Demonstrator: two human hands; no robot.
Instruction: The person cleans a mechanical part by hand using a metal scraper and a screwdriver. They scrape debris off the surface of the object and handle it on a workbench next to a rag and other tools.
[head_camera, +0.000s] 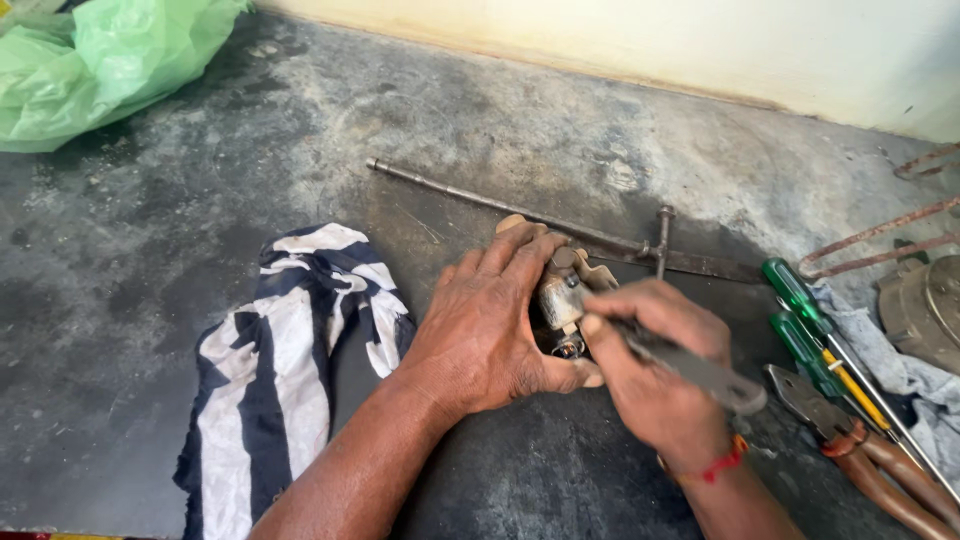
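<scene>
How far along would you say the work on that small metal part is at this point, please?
Midway, it seems. Tools already lie out: green-handled screwdrivers and pliers. In hand: the left hand grips the small metal part while the right hand works a flat metal tool against it. The long rod lies untouched.

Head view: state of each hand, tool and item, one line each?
left hand: cupped around small metal part
small metal part: held upright on floor
right hand: gripping flat metal tool
flat metal tool: tip against part
striped cloth: crumpled, lying loose
long rod: lying flat
green-handled screwdrivers: lying unused
pliers: lying shut
</scene>
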